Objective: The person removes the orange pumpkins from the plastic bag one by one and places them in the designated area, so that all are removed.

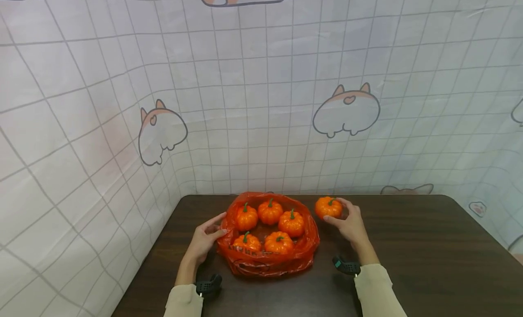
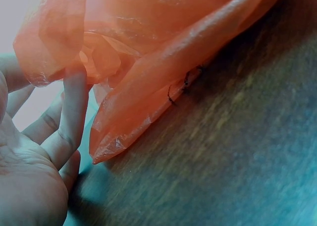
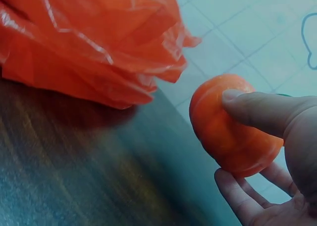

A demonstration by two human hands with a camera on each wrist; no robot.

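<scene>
A red plastic bag (image 1: pixel 269 264) sits on the table with its mouth spread wide. Inside it lie several small orange pumpkins (image 1: pixel 270 211) with green stems. At the bag's left rim, my left hand (image 1: pixel 205 239) holds the thin plastic (image 2: pixel 52 47) between thumb and fingers; some fingertips are hidden behind it in the left wrist view. To the right of the bag, my right hand (image 1: pixel 350 224) grips another orange pumpkin (image 1: pixel 328 208). In the right wrist view its thumb presses on the side of that pumpkin (image 3: pixel 218 122), while the fingers support it from the other side.
The dark wooden table (image 1: pixel 429 253) extends to both sides of the bag. White grid-patterned cloth (image 1: pixel 253 103) with cartoon dogs hangs behind the table and along its left. Each wrist wears a black camera (image 1: pixel 346 265).
</scene>
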